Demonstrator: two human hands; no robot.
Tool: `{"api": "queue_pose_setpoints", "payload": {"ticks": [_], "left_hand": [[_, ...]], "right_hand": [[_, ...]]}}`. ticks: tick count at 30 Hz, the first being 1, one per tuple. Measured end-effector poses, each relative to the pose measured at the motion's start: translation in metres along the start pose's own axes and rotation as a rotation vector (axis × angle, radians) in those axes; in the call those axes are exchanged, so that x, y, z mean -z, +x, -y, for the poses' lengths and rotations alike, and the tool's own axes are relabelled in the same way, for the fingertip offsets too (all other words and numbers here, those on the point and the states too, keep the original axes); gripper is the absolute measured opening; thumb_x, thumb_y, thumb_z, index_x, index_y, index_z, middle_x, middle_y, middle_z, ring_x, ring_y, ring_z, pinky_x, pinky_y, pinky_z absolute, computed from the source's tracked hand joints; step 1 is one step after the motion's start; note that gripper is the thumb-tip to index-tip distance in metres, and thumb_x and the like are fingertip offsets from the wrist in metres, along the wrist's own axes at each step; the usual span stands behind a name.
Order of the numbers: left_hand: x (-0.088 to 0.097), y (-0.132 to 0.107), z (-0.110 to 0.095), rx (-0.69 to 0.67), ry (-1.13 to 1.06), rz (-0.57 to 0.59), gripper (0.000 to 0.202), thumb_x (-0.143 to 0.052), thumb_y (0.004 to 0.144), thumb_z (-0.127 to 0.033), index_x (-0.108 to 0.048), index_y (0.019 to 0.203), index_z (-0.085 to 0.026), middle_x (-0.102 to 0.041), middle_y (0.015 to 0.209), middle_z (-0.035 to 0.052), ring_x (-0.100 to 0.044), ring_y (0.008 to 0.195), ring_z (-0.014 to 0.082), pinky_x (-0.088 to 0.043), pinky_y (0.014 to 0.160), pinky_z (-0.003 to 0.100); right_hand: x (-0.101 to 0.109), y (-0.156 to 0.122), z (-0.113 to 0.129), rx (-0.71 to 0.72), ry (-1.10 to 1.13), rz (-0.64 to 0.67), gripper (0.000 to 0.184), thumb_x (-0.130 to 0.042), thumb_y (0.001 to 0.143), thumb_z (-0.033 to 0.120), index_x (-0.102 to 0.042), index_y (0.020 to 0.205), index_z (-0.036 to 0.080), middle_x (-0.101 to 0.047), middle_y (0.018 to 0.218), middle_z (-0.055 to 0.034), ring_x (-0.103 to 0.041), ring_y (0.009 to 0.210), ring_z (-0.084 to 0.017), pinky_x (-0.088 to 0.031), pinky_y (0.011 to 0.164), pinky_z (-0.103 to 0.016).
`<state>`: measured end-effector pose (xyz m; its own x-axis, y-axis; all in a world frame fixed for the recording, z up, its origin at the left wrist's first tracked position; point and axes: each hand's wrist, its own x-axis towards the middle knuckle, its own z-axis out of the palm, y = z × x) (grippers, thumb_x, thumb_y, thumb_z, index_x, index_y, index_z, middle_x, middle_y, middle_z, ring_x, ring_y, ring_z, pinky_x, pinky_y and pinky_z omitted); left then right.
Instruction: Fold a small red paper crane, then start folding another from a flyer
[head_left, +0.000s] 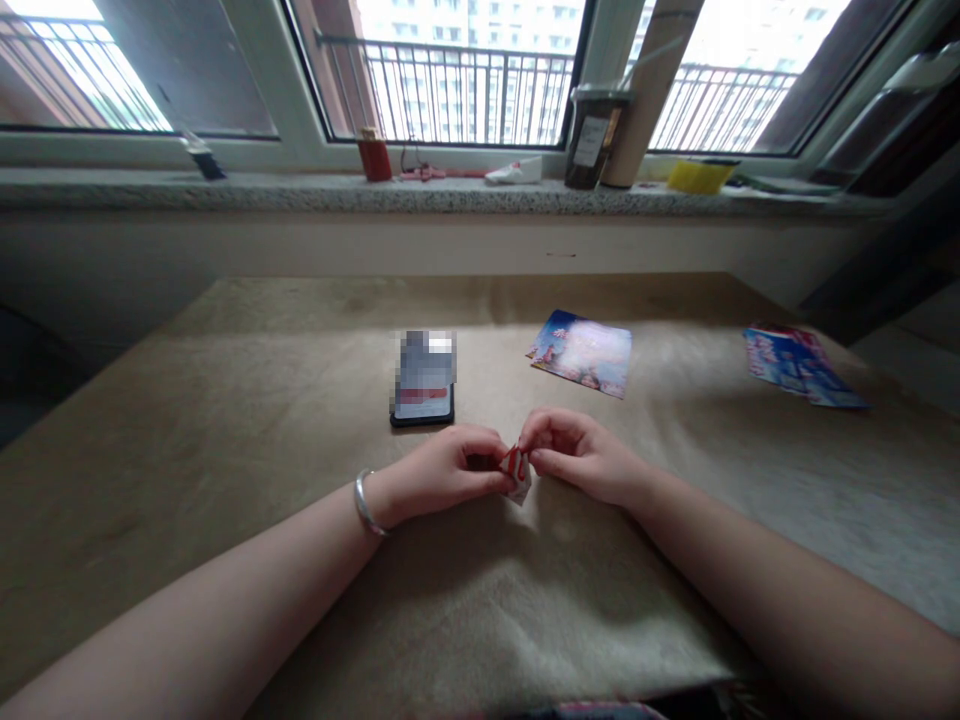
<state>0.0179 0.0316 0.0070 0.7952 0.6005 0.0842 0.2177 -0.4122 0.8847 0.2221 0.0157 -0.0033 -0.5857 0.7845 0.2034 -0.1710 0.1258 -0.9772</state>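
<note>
A small folded piece of red and white paper [517, 473] is pinched between both hands just above the tan table cover [300, 420]. My left hand [442, 472], with a silver bangle on its wrist, has its fingers curled round the paper's left side. Pressed together on the paper's right side are the fingertips of my right hand [577, 455]. Most of the paper is hidden by the fingers.
A phone [424, 380] lies face up beyond my left hand. A colourful printed sheet [583, 352] lies beyond my right hand, and another [799, 365] at the far right. The window sill [450, 195] holds a red cup [374, 156], a dark jar [592, 135] and a yellow item [701, 175].
</note>
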Motion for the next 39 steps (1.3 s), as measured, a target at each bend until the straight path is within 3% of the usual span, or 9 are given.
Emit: {"api": "queue_pose_setpoints", "payload": {"ticks": [4,7,14,22,34,39], "left_hand": [[0.002,0.0,0.0,-0.02,0.033,0.029,0.011,-0.06,0.082,-0.023,-0.065,0.081,-0.014,-0.063,0.079,0.0027,-0.057,0.076,0.0132,-0.043,0.073,0.023],[0.002,-0.001,-0.001,0.001,0.002,0.034,0.013,-0.059,0.082,-0.025,-0.064,0.082,-0.014,-0.062,0.079,0.0024,-0.056,0.076,0.0133,-0.042,0.073,0.023],[0.002,-0.001,-0.002,0.062,-0.098,0.039,0.013,-0.06,0.08,-0.026,-0.061,0.079,-0.013,-0.06,0.077,0.0009,-0.053,0.075,0.013,-0.041,0.07,0.022],[0.001,0.0,-0.005,0.099,-0.226,0.059,0.016,-0.055,0.085,-0.028,-0.058,0.081,-0.013,-0.058,0.077,0.0002,-0.052,0.075,0.0128,-0.041,0.071,0.023],[0.002,-0.001,-0.005,0.099,-0.161,0.058,0.014,-0.055,0.084,-0.027,-0.058,0.08,-0.014,-0.056,0.076,-0.0013,-0.05,0.074,0.0122,-0.039,0.069,0.022],[0.0,0.0,-0.004,0.118,-0.107,0.028,0.021,-0.053,0.086,-0.034,-0.058,0.081,-0.014,-0.057,0.077,-0.0004,-0.051,0.073,0.0127,-0.04,0.069,0.023]], "right_hand": [[0.0,-0.001,0.0,-0.038,-0.025,0.022,0.01,-0.059,0.083,0.024,-0.053,0.086,0.017,-0.059,0.075,0.0004,-0.056,0.063,-0.007,-0.043,0.058,-0.019],[-0.001,-0.001,0.002,-0.009,-0.162,-0.004,0.006,-0.057,0.081,0.018,-0.052,0.083,0.018,-0.056,0.071,0.0014,-0.053,0.061,-0.008,-0.043,0.056,-0.02],[-0.001,-0.004,0.009,0.206,-0.589,-0.057,0.016,-0.053,0.068,0.003,-0.053,0.075,0.018,-0.049,0.066,0.0029,-0.045,0.059,-0.008,-0.039,0.053,-0.02],[0.005,-0.005,0.012,0.438,-0.839,-0.031,0.016,-0.054,0.076,0.008,-0.058,0.087,0.018,-0.057,0.076,-0.0012,-0.052,0.063,-0.009,-0.044,0.056,-0.021],[0.007,-0.005,0.018,0.451,-1.038,-0.005,0.012,-0.053,0.077,0.013,-0.061,0.083,0.02,-0.061,0.079,-0.0028,-0.056,0.067,-0.012,-0.044,0.059,-0.024],[0.008,-0.005,0.017,0.486,-1.113,-0.036,0.012,-0.054,0.079,0.015,-0.062,0.086,0.021,-0.063,0.082,-0.0026,-0.057,0.07,-0.012,-0.044,0.062,-0.024]]}}
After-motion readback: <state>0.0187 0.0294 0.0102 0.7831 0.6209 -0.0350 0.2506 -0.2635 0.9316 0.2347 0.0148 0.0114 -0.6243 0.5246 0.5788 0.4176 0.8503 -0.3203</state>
